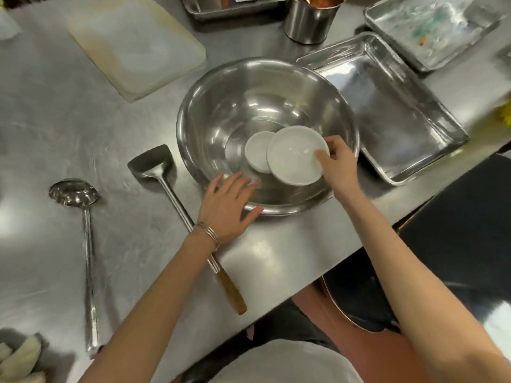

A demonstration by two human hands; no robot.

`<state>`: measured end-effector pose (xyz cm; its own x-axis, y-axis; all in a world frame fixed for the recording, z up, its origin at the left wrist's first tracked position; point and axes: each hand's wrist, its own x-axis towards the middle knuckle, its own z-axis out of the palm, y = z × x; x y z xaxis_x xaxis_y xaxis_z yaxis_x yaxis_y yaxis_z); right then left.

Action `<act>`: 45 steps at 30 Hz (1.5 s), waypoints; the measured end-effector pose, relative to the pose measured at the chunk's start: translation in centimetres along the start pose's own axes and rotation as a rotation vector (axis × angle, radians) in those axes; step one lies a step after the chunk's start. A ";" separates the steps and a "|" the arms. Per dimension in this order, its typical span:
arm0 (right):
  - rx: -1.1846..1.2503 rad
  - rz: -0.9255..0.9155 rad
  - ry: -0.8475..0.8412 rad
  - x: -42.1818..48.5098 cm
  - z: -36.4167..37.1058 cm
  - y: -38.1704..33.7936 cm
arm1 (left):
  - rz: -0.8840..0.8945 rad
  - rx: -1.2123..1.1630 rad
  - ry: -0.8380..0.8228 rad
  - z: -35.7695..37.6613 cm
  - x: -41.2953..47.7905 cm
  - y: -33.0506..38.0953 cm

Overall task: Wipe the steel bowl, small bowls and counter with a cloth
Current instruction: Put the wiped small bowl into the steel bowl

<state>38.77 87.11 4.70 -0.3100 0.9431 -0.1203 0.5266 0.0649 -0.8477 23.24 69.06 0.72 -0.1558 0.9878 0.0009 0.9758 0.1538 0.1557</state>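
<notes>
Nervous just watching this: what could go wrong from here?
The right hand pinches the larger round white bowl only by its rim, tilted over the smaller white bowl inside the steel bowl; that grip could slip and chip them. The wooden-handled steel spatula ends near the counter edge under the left forearm; a nudge might knock it off.

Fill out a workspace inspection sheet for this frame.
Surface: stainless steel counter, dull and streaked.
Job's things: steel bowl holds two small white bowls; smaller bowl lies on its floor, larger bowl is tilted over it. No cloth in either hand.
Clutter: ladle, wok spatula, cutting board, near steel tray, far steel tray, steel canister.
Grips: left hand open on the steel bowl's near rim; right hand pinches the larger bowl's rim.
Cables: nothing seen.
Surroundings: dark space past the counter's right edge.
</notes>
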 end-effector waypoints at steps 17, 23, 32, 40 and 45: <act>-0.292 -0.041 -0.247 9.6 6.4 2.6 | -0.092 -0.054 0.259 2.5 1.0 0.4; -0.380 -0.122 -0.255 10.1 7.5 3.0 | -0.102 -0.040 0.303 2.6 1.0 0.5; -0.549 -0.191 -0.260 9.9 8.3 2.9 | -0.129 -0.001 0.247 2.4 1.0 0.6; -0.512 -0.176 -0.336 9.6 7.4 3.2 | -0.079 -0.001 0.164 1.4 -0.1 0.4; -0.540 -0.321 -0.252 5.2 5.9 2.2 | -0.094 0.040 0.056 0.6 -4.7 0.0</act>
<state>33.68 90.21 -0.79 -0.6578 0.7492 -0.0781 0.6788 0.5446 -0.4925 24.04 64.44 0.17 -0.2539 0.9663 0.0435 0.9617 0.2473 0.1181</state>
